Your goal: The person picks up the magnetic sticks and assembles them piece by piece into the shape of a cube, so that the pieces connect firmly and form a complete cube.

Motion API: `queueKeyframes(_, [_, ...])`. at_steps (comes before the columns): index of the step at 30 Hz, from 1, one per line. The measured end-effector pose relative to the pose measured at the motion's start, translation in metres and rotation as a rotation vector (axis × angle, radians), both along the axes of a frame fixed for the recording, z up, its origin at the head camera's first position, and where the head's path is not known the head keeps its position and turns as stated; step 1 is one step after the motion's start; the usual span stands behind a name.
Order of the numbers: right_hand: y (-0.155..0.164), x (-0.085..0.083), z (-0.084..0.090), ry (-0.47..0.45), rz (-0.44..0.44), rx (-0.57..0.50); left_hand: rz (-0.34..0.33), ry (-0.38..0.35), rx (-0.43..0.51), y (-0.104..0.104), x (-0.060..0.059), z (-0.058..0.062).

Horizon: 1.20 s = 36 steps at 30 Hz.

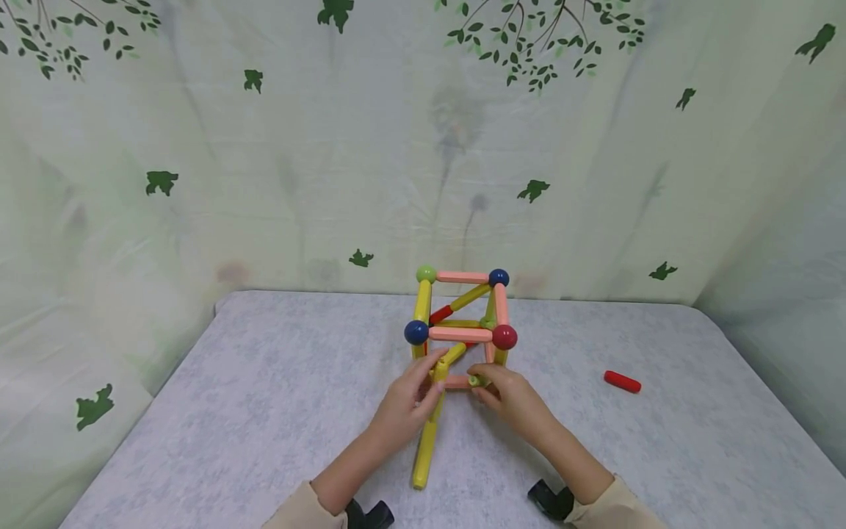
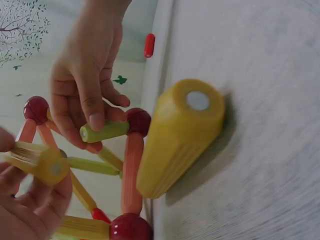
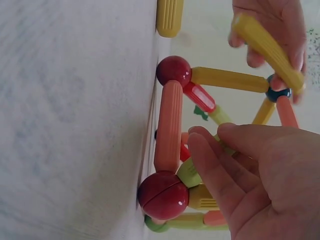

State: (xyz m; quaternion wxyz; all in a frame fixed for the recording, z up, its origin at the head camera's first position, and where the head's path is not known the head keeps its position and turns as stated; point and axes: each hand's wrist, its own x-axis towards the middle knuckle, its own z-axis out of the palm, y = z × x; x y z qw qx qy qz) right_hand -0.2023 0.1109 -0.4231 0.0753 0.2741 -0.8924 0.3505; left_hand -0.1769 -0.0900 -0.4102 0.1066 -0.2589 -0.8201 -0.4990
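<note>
Grey table (image 1: 264, 411): left hand (image 1: 408, 400) grips yellow rod (image 1: 438, 371); right hand (image 1: 509, 397) pinches green rod (image 1: 477, 380).

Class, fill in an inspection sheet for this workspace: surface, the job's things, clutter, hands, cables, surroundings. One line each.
Surface: grey mottled table, flat and bare in front.
Job's things: cube frame of coloured rods and balls standing mid-table; long yellow rod lying in front, its far end at the left hand; short green rod at the frame's base.
Clutter: loose red rod lying apart, to the right of the frame.
Hands: left hand grips a yellow rod; right hand pinches the short green rod.
Cables: nothing seen.
Surroundings: pale leaf-print cloth backdrop behind and at both sides; dark wrist mounts at the bottom edge.
</note>
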Motion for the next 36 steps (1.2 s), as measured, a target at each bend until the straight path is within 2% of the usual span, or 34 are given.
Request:
queueKeyframes(5, [0.001, -0.001, -0.001, -0.038, 0.014, -0.049, -0.016, -0.167, -0.117, 0.003, -0.004, 0.004])
queueKeyframes(7, [0.001, -0.001, -0.001, -0.048, 0.022, -0.061, -0.009, -0.19, -0.146, 0.006, -0.007, 0.005])
queueKeyframes(10, [0.0, -0.001, -0.001, -0.034, 0.037, -0.068, 0.025, -0.176, -0.178, 0.011, -0.009, 0.006])
queueKeyframes(15, [0.0, -0.002, -0.002, -0.03, 0.07, -0.088, 0.055, -0.111, -0.116, 0.016, -0.01, 0.007])
queueKeyframes(19, [0.0, -0.003, -0.002, -0.044, 0.095, -0.12, 0.012, -0.069, -0.052, 0.014, -0.01, 0.009])
queueKeyframes(22, [0.0, -0.003, -0.002, -0.071, 0.101, -0.151, -0.023, -0.011, -0.089, 0.011, -0.009, 0.013])
queueKeyframes(24, [-0.001, -0.003, -0.001, -0.084, 0.102, -0.173, -0.026, 0.101, -0.137, 0.006, -0.009, 0.018])
queueKeyframes(26, [-0.002, -0.003, -0.001, -0.081, 0.104, -0.193, 0.002, 0.268, -0.199, 0.0, -0.009, 0.023])
queueKeyframes(28, [-0.003, -0.003, -0.001, -0.057, 0.104, -0.207, 0.063, 0.428, -0.256, -0.007, -0.011, 0.03])
queueKeyframes(30, [-0.005, -0.003, -0.002, -0.032, 0.096, -0.21, 0.136, 0.509, -0.319, -0.013, -0.015, 0.035])
queueKeyframes(32, [-0.008, -0.003, -0.001, -0.018, 0.072, -0.207, 0.196, 0.493, -0.387, -0.018, -0.019, 0.038])
queueKeyframes(34, [-0.012, -0.002, 0.0, -0.024, 0.033, -0.206, 0.226, 0.41, -0.44, -0.022, -0.023, 0.039])
queueKeyframes(36, [-0.015, -0.002, 0.001, -0.029, -0.013, -0.202, 0.231, 0.328, -0.45, -0.024, -0.026, 0.039])
